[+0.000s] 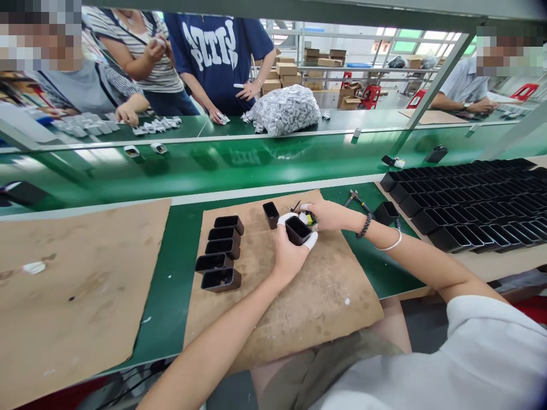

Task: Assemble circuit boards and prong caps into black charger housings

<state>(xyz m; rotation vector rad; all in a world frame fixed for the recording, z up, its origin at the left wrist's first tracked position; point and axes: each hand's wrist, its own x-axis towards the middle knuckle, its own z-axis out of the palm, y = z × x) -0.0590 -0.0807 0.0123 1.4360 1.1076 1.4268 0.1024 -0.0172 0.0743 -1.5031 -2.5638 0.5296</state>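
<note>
My left hand (287, 250), with white finger cots, is closed round a small black rectangular plastic shell (298, 230) held with its open side up over a brown cardboard sheet (299, 296). My right hand (327, 215) is pinched on a small part with a yellow-and-black piece right beside the shell; I cannot name it. A row of several finished-looking black shells (220, 253) lies to the left, and a single shell (270, 214) stands just behind my hands.
A large stack of black shells (470, 199) fills the right side. Pliers (356, 199) lie near a loose shell (387, 212). A green conveyor belt (213, 165) runs across; beyond it several people handle small white parts beside a bag of parts (284, 109).
</note>
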